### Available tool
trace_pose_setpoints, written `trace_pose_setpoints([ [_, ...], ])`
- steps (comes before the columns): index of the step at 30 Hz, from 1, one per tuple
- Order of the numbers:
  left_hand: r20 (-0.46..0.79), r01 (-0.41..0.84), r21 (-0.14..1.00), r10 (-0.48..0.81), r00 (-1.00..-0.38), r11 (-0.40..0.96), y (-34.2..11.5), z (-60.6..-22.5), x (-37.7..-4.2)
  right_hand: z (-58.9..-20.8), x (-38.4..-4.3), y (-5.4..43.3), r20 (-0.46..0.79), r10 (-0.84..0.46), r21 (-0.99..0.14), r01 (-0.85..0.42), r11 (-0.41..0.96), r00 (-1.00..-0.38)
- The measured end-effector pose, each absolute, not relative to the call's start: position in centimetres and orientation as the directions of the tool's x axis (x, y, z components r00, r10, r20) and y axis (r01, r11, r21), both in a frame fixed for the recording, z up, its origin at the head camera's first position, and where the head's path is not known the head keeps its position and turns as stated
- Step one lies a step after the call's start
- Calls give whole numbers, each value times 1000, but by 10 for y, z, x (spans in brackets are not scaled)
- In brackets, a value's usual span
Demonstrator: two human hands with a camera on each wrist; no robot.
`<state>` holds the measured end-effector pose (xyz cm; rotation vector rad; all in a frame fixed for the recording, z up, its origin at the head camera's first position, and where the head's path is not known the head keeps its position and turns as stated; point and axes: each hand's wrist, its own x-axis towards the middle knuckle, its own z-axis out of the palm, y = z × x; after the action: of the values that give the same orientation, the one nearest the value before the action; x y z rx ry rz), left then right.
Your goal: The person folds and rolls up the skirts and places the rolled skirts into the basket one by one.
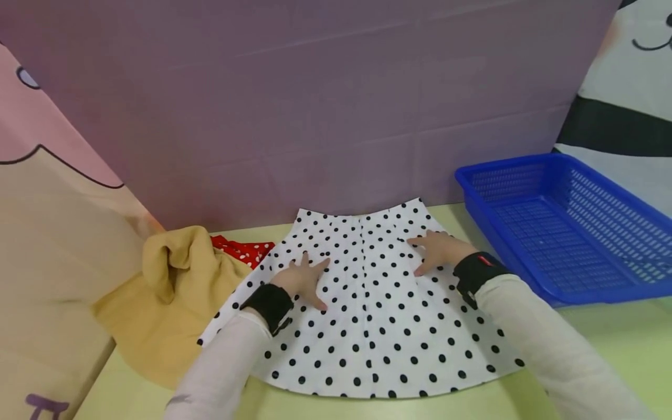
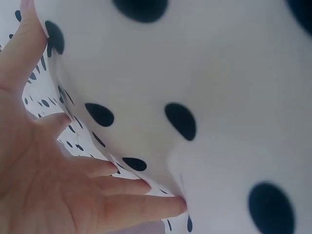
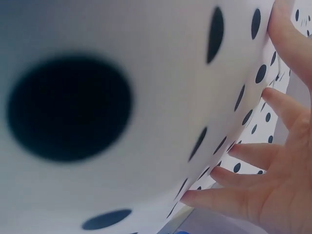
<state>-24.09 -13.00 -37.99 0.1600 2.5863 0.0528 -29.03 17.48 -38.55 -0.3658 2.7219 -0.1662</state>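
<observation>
A white skirt (image 1: 388, 326) with black polka dots lies spread on the table, its narrow end toward the back wall and its wide hem toward the front. On its left half my left hand (image 1: 304, 282) rests with fingers spread. My right hand (image 1: 440, 251) touches the right half, fingers likewise apart. In the left wrist view the fingertips (image 2: 178, 204) press lightly on the dotted cloth. The right wrist view has the fingertips (image 3: 187, 196) against the same fabric. Neither hand grips anything.
To the left lies a crumpled mustard-yellow garment (image 1: 178, 315), with red dotted cloth (image 1: 247, 251) behind it, partly under the skirt's edge. A blue plastic basket (image 1: 504, 233) stands at the right. A purple-grey backdrop (image 1: 315, 116) rises behind the pale green table (image 1: 619, 344).
</observation>
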Motion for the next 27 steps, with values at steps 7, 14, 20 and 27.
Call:
trace_pose_setpoints([
  [7, -510, 98, 43, 106, -854, 994, -135, -385, -241, -389, -290, 171, -355, -293, -166, -249, 954, -888],
  [14, -501, 101, 67, 121, -857, 993, -131, -384, -241, -387, -288, 174, -355, -270, -133, -237, 962, -895],
  [20, -495, 113, 73, 135, -858, 991, -134, -383, -239, -388, -285, 172, -372, -280, -122, -253, 960, -885],
  [27, -483, 110, 95, 143, -864, 989, -135, -387, -236, -388, -288, 178, -357, -291, -138, -258, 956, -888],
])
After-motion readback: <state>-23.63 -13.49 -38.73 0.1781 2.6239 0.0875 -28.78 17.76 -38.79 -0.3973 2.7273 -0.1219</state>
